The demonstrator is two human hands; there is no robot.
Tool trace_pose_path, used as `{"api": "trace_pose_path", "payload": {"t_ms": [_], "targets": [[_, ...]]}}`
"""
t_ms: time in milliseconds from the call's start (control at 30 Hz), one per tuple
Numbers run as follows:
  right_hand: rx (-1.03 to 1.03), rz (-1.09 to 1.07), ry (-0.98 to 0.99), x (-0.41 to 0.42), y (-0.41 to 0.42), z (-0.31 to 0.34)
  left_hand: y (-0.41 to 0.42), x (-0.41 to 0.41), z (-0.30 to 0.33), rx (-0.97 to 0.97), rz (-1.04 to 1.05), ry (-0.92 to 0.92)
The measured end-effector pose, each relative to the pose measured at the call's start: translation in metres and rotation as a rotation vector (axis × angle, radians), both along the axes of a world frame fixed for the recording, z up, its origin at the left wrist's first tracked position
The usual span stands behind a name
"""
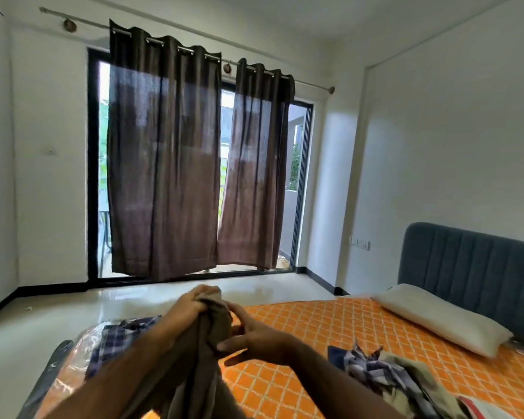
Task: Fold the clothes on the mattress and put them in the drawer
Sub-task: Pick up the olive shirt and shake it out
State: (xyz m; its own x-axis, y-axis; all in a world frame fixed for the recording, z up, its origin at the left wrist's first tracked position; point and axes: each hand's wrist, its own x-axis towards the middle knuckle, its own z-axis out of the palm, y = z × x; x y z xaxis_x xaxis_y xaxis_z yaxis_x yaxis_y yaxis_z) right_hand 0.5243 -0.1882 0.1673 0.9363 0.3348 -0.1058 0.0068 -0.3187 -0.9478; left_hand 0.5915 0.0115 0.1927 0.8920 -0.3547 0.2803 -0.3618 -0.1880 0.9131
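Observation:
I hold a grey-brown garment (206,355) up in front of me, above the orange quilted mattress (309,334). My left hand (191,303) grips its bunched top edge. My right hand (254,337) lies against the cloth's right side with its fingers spread and mostly straight. The garment hangs down between my forearms and out of the bottom of the view. A blue-and-white checked garment (118,337) lies at the mattress's left corner. A heap of mixed clothes (384,376) lies on the mattress at the lower right. No drawer is in view.
A white pillow (436,316) lies against the grey-blue padded headboard (478,267) at the right. Glossy white floor (73,313) stretches to a glass door with brown curtains (164,164). Clear plastic wrap covers the mattress's left edge (73,367).

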Motion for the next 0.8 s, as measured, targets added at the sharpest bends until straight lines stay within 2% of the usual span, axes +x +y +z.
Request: {"api": "trace_pose_path", "payload": {"t_ms": [133, 333, 433, 500, 567, 633, 733, 800], "targets": [[0.021, -0.100, -0.135, 0.008, 0.018, -0.008, -0.003, -0.003, -0.014, 0.045, -0.062, 0.003], [-0.143, -0.265, -0.269, 0.026, 0.013, 0.020, 0.035, 0.003, 0.001, 0.189, 0.075, -0.057], [-0.176, -0.257, -0.274, 0.022, -0.005, 0.039, 0.050, 0.003, 0.013, 0.323, 0.157, -0.218], [-0.051, -0.150, -0.205, 0.019, -0.015, 0.047, 0.058, 0.009, 0.020, 0.359, 0.254, -0.352], [0.164, -0.045, -0.116, 0.014, -0.018, 0.057, 0.063, 0.016, 0.031, 0.339, 0.324, -0.380], [0.257, -0.005, -0.067, 0.010, -0.016, 0.067, 0.065, 0.024, 0.041, 0.349, 0.326, -0.373], [0.032, -0.095, -0.230, 0.007, -0.013, 0.081, 0.063, 0.031, 0.046, 0.406, 0.329, -0.384], [-0.055, -0.175, -0.360, 0.012, -0.016, 0.082, 0.061, 0.026, 0.048, 0.352, 0.280, -0.323]]}}
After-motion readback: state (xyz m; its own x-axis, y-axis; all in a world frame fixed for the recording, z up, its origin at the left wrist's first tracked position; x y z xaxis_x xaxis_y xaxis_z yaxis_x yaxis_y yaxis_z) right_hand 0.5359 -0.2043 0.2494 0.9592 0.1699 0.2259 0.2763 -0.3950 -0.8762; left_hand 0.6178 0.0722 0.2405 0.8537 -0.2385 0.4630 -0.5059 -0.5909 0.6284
